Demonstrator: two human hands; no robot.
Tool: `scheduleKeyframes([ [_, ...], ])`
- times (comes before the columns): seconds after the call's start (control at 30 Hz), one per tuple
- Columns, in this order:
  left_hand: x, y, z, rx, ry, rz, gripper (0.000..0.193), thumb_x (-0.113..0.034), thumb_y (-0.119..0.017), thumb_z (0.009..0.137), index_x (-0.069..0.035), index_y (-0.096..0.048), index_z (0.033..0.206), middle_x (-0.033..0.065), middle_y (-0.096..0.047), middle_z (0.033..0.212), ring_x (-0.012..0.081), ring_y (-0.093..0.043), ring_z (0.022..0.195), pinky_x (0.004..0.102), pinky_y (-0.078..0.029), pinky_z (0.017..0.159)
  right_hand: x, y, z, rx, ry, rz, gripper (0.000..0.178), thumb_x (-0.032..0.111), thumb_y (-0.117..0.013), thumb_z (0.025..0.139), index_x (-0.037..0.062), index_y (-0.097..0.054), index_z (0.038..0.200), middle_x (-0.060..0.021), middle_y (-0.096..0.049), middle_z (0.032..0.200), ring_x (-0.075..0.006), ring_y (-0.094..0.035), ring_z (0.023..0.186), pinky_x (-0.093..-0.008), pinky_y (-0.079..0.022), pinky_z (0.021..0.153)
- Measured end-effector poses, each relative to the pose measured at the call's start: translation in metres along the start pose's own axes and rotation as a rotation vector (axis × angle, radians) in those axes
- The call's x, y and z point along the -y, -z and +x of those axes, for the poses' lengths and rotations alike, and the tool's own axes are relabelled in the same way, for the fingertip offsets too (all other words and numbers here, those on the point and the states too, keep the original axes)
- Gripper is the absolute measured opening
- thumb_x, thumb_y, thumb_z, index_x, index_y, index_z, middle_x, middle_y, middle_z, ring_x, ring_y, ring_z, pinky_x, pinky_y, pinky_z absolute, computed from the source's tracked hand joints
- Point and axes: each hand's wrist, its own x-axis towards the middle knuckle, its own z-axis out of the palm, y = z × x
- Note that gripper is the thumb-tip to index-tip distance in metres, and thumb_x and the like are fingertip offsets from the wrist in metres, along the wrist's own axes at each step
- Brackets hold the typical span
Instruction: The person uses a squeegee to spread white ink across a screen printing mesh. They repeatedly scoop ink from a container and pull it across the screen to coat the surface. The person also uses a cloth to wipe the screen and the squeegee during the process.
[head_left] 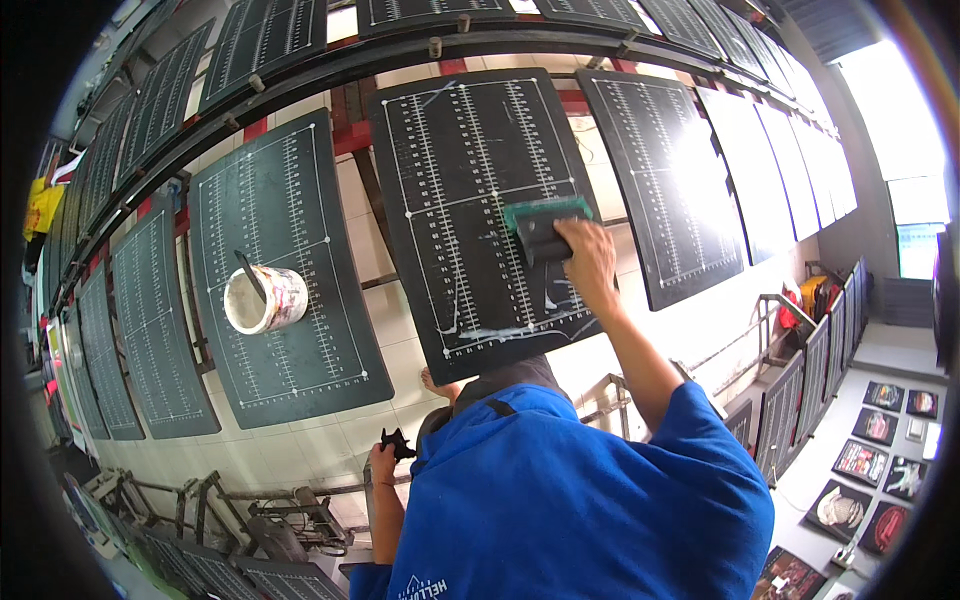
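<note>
My right hand (590, 258) grips a squeegee (545, 232) with a dark handle and a green blade edge. The squeegee rests on a black board (440, 130) printed with white ruler-like scales and lines. Pale wet-looking streaks run along this board's near edge, with smaller smears close to the squeegee. Down by my side, left of the board, my left hand (383, 462) is closed around a small black object (398, 442) with a jagged outline; its kind cannot be made out.
A white bucket (262, 300) with stained sides and a dark stick inside stands on the board (275, 370) to the left. Similar boards lie in rows on metal rails (400, 52). More boards (790, 400) lean on a rack at right. Sunlight glares off several boards.
</note>
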Motion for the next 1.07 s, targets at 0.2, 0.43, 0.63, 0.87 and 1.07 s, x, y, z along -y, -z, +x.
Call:
scheduleKeyframes([
  [0.2,-0.040,0.000,0.027,0.065,-0.100,-0.014,0.028,-0.016,-0.064,0.083,0.005,-0.063,0.101,0.0110,-0.065,0.086,0.0177,-0.061,0.070,0.0311,-0.050,0.056,0.034,0.053,-0.106,0.099,-0.156,-0.055,0.056,-0.005,-0.063,0.063,0.0095,-0.068,0.117,-0.0040,-0.066,0.118,-0.0245,-0.058,0.115,-0.0380,-0.042,0.101],
  [0.43,-0.036,0.007,0.020,0.075,-0.099,-0.009,0.029,-0.018,-0.064,0.084,0.005,-0.061,0.101,0.0117,-0.064,0.086,0.0186,-0.062,0.071,0.0329,-0.053,0.056,0.048,0.044,-0.147,0.108,-0.186,-0.128,0.057,-0.003,-0.064,0.064,0.0111,-0.067,0.120,-0.0012,-0.064,0.120,-0.0219,-0.057,0.117,-0.0362,-0.042,0.101],
  [0.63,0.001,0.018,-0.004,0.041,-0.013,0.073,0.028,-0.016,-0.063,0.085,0.006,-0.061,0.102,0.0117,-0.064,0.086,0.0184,-0.062,0.071,0.0326,-0.051,0.059,0.021,0.008,-0.030,0.032,-0.087,-0.092,0.057,-0.003,-0.064,0.064,0.0104,-0.066,0.120,-0.0031,-0.064,0.118,-0.0229,-0.057,0.116,-0.0373,-0.042,0.100],
  [0.87,-0.046,0.009,-0.063,-0.045,0.049,-0.028,0.027,-0.015,-0.061,0.087,0.007,-0.064,0.103,0.0123,-0.068,0.088,0.0196,-0.066,0.078,0.0334,-0.053,0.066,-0.061,-0.065,0.173,-0.129,-0.018,-0.044,0.049,-0.007,-0.062,0.066,0.0082,-0.069,0.111,-0.0084,-0.068,0.111,-0.0293,-0.062,0.109,-0.0406,-0.047,0.094],
  [1.07,-0.034,-0.001,-0.056,-0.062,0.028,-0.098,0.022,-0.015,-0.061,0.087,0.004,-0.063,0.100,0.0104,-0.066,0.087,0.0201,-0.066,0.078,0.0356,-0.055,0.067,-0.069,-0.076,0.203,-0.117,0.032,-0.023,0.040,0.001,-0.067,0.071,0.0125,-0.073,0.108,-0.0093,-0.068,0.116,-0.0270,-0.060,0.115,-0.0386,-0.045,0.100],
])
